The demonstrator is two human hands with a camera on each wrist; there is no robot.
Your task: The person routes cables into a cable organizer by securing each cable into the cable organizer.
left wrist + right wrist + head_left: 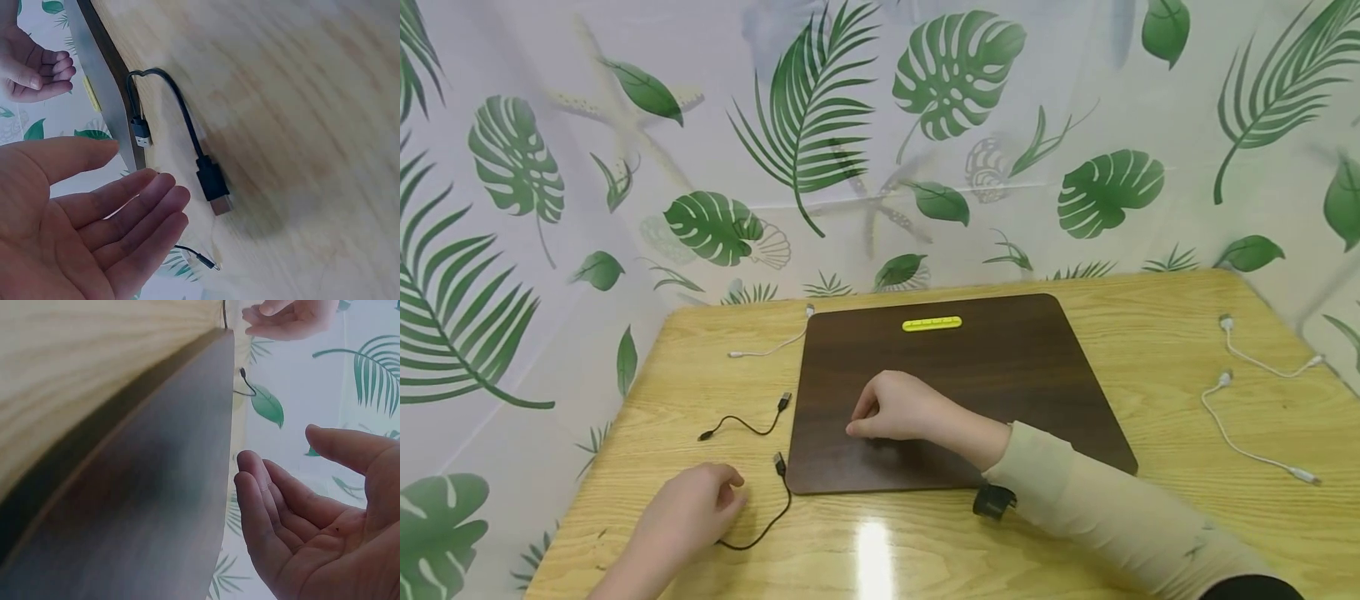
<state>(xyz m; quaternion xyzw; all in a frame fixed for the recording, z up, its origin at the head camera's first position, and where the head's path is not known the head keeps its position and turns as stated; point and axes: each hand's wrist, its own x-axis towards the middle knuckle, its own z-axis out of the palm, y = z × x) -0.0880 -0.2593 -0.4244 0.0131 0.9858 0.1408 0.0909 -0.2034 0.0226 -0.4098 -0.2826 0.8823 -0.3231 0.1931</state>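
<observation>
My left hand (694, 510) hovers at the table's front left, its fingers loosely bent with nothing between them. Just by it lies a short black USB cable (181, 100), whose USB plug (779, 463) is beside the dark board's left edge. My right hand (898, 407) is above the dark brown board (985, 367); in the right wrist view its relaxed fingers (253, 506) hold nothing. A second black cable (745, 419) lies farther back on the left. A yellow ruled strip (932, 323) sits near the board's far edge.
One white cable (771, 348) lies at the back left, partly against the board. Two more, a white cable (1262, 360) and another white cable (1240, 442), lie on the right of the wooden table (1157, 333). A leaf-patterned cloth (850, 167) hangs behind.
</observation>
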